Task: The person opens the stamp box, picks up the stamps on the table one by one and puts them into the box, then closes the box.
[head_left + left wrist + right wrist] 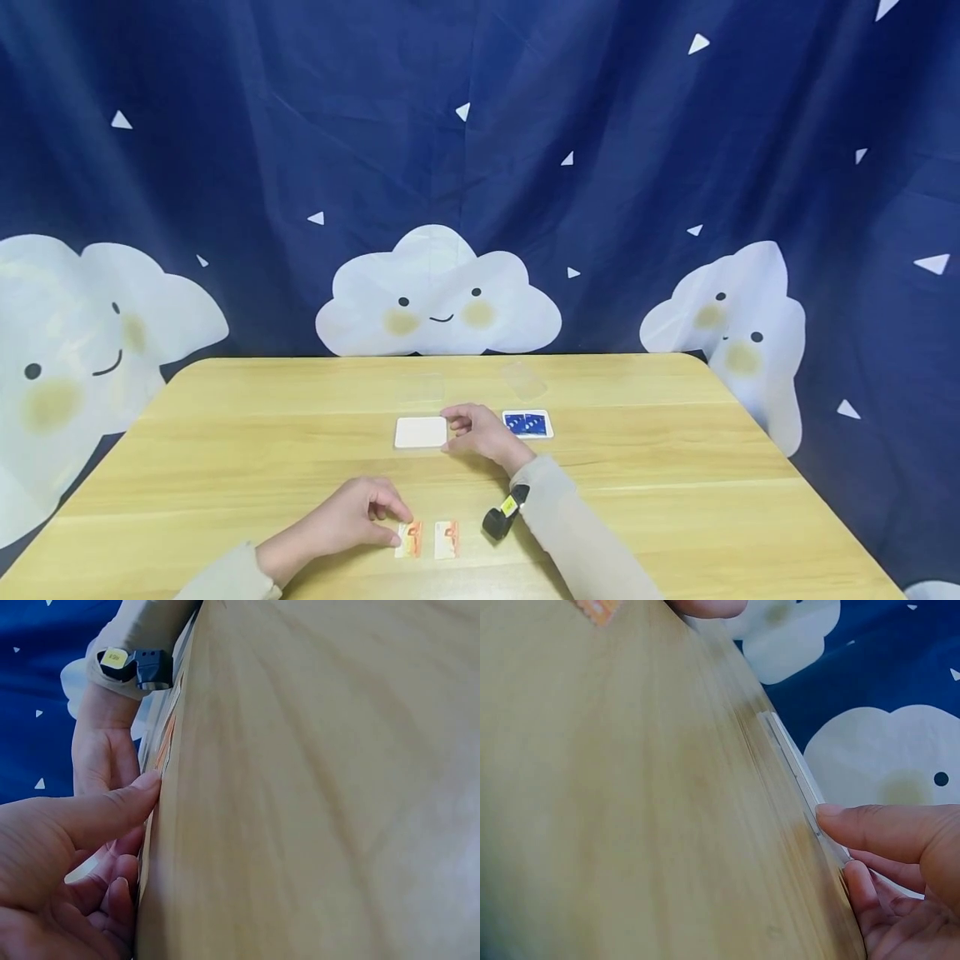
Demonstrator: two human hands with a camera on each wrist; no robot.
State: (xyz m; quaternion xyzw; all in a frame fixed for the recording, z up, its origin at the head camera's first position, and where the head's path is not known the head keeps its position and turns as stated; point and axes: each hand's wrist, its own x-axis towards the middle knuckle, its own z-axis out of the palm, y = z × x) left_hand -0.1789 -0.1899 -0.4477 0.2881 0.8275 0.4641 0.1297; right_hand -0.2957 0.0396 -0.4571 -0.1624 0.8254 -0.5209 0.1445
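Note:
Near the front of the table, my left hand [356, 518] has its thumb and forefinger at the edges of an orange-and-white stamp [412, 540]. The thumb touches its edge in the left wrist view. A second orange stamp [447, 540] lies just to the right. Farther back, my right hand [483, 433] pinches the right end of a flat white rectangular case [420, 432], thumb on the near side and forefinger on the far side. The case's thin edge [795, 769] shows in the right wrist view.
To the right of my right hand lies another white-rimmed case [551, 427] holding blue stamps [525, 424]. Two faint transparent sheets or lids, one left [422, 387] and one right [525, 380], lie near the back edge. A dark blue curtain [465, 183] hangs behind the wooden table [262, 467].

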